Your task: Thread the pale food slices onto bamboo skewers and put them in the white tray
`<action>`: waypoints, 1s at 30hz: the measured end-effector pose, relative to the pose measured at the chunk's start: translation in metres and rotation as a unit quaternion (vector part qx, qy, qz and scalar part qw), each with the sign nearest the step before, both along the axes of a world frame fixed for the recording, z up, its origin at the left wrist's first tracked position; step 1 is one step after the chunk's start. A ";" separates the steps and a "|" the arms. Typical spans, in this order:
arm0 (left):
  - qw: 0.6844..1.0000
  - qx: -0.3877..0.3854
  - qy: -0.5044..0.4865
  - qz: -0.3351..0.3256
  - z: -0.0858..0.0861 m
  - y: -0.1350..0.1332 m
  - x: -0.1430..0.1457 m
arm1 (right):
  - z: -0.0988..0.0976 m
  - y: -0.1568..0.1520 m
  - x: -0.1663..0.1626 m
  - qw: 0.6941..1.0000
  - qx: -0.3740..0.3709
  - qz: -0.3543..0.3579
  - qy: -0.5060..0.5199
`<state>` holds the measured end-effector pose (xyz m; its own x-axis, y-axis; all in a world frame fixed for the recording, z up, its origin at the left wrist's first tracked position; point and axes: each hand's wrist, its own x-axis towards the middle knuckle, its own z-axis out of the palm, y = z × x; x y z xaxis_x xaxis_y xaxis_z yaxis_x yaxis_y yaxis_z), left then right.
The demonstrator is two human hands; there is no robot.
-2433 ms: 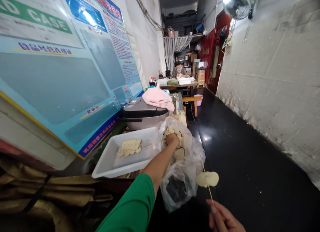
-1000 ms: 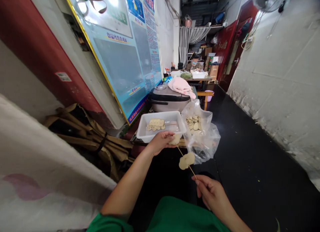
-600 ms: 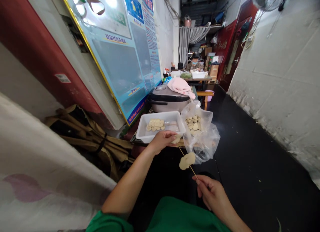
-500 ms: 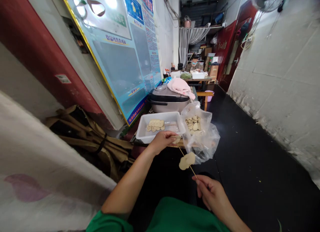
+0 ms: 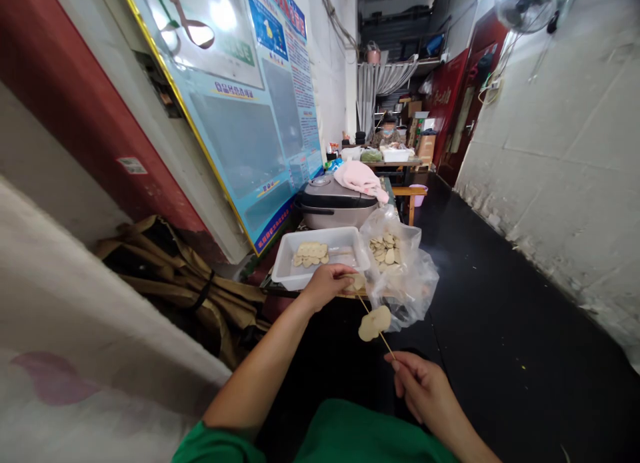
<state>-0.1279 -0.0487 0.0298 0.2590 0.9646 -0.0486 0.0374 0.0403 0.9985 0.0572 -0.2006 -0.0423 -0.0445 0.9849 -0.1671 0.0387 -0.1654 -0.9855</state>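
My right hand point(image 5: 423, 383) pinches the lower end of a thin wooden skewer point(image 5: 388, 347), which slants up and to the left. Partway along it, pale slices point(image 5: 375, 323) that look like potato are threaded side by side. At the skewer's upper end, my left hand point(image 5: 326, 287) grips another pale slice point(image 5: 358, 282) between thumb and fingers; whether the tip has pierced it I cannot tell. Just beyond that hand stands a white plastic tray point(image 5: 281, 276) with a batch of overlapping slices point(image 5: 311, 254) in it. Loose slices point(image 5: 386, 248) fill a clear plastic bag point(image 5: 419, 276) to the right.
Behind the tray sits a grey and black lidded appliance point(image 5: 337, 213) with a pink cloth point(image 5: 357, 178) on top. A person point(image 5: 388, 135) sits at a farther table with containers. A blue notice board point(image 5: 235, 136) leans at left, near brown folded fabric point(image 5: 200, 296).
The view has shifted slightly. My left hand, with the slice, appears a little lower and farther right; my right hand and the threaded slices are almost unchanged.
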 end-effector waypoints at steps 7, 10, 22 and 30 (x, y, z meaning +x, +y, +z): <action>1.000 0.008 0.011 0.000 0.001 0.002 0.002 | 0.000 -0.003 0.002 1.000 -0.003 -0.003 0.002; 0.999 0.018 0.032 0.006 0.002 0.003 0.003 | -0.002 -0.004 0.003 1.000 0.002 -0.005 0.003; 0.998 0.048 0.050 -0.001 -0.001 0.004 0.002 | -0.006 0.000 0.002 1.000 -0.005 -0.006 0.007; 0.993 0.081 0.087 0.005 -0.003 0.003 0.003 | -0.009 -0.001 0.001 1.000 -0.008 -0.009 0.012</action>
